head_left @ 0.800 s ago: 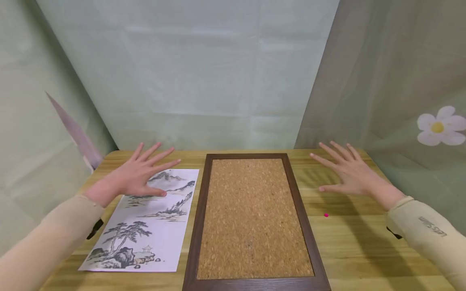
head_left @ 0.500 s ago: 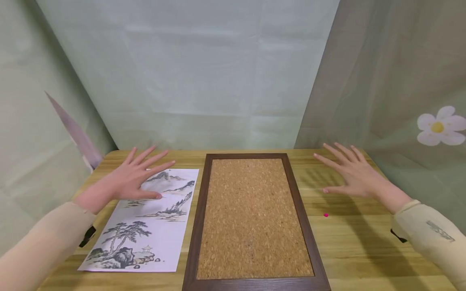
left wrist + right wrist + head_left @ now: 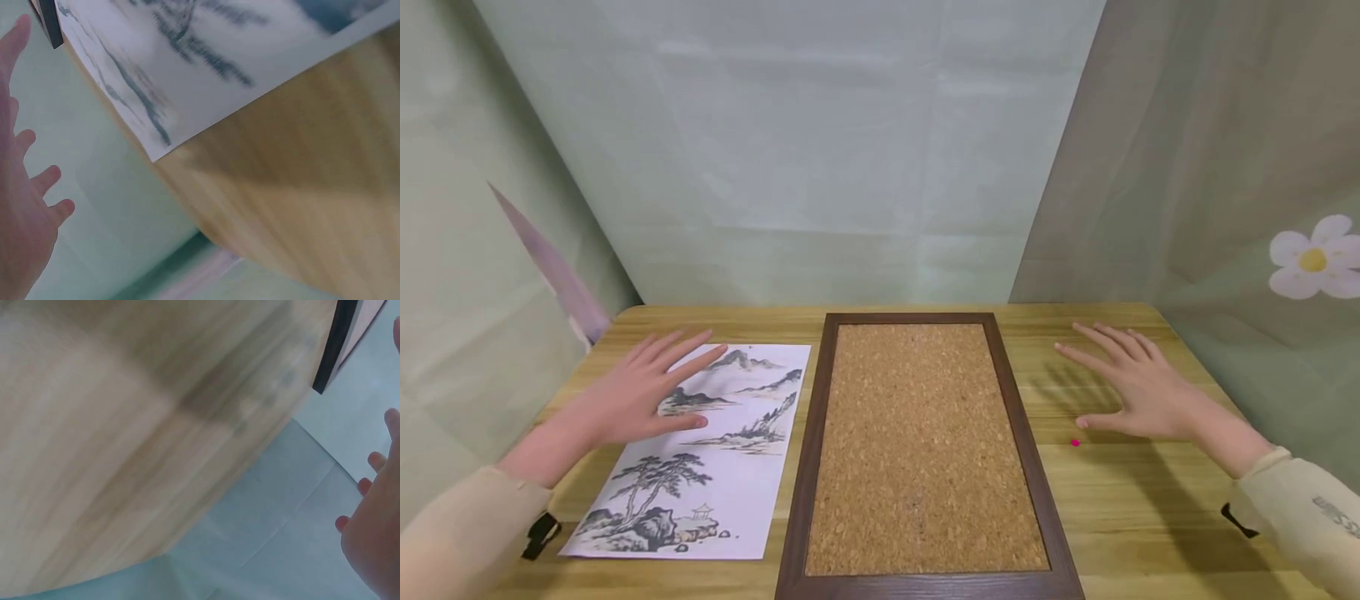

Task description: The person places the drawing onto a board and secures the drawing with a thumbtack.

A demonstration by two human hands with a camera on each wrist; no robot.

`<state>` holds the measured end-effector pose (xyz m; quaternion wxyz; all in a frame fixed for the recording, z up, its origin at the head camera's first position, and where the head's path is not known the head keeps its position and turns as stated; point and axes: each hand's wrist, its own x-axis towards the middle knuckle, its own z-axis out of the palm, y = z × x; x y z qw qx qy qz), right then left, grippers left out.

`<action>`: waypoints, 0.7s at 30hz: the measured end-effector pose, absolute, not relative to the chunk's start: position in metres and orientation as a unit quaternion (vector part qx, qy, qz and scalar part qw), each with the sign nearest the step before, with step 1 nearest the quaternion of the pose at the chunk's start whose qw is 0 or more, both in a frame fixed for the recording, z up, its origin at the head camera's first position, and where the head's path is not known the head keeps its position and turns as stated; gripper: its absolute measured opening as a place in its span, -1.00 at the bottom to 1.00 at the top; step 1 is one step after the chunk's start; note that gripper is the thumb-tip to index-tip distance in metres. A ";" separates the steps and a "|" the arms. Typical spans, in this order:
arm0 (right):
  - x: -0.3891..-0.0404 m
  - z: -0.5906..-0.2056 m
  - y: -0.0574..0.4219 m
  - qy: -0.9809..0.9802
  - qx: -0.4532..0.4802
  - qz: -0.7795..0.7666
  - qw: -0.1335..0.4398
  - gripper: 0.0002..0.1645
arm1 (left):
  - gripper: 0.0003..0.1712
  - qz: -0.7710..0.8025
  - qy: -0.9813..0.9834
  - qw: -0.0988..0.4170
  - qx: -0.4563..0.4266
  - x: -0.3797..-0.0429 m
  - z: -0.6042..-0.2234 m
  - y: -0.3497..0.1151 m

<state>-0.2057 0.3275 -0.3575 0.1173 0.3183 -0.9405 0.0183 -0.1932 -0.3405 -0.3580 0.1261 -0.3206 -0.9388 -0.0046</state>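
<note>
My left hand point(image 3: 632, 396) hovers with spread fingers above the upper left of a white paper sheet point(image 3: 745, 492), which bears an ink landscape of pines, rocks and mountains. It holds nothing, and in the left wrist view the paper point(image 3: 212, 100) lies flat on the table. A brown-framed cork board point(image 3: 925, 450) lies flat in the middle, to the right of the paper. Above the table's right side my right hand point(image 3: 1150, 396) is held with fingers apart, holding nothing. A tiny bright pink object point(image 3: 1076, 443) lies below its thumb, too small to identify.
The wooden table point(image 3: 1120, 533) ends at a rounded far edge. Pale green cloth point(image 3: 805, 167) hangs behind it and on both sides. The right side cloth carries a printed white flower point(image 3: 1311, 260).
Both hands have drawn back toward me and slightly outward, still spread. The paper, the cork board and the pink object stay put on the table, while the head view has shifted slightly.
</note>
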 end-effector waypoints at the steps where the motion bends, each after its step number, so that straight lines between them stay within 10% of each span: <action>1: -0.204 -0.359 0.327 -0.939 0.322 0.018 0.120 0.19 | 0.09 -0.006 -0.939 0.131 -0.319 -0.191 -0.359 -0.342; 21: -0.184 -0.386 0.324 -0.937 0.335 0.026 0.094 0.14 | 0.18 -0.095 -0.967 0.095 -0.216 -0.149 -0.377 -0.369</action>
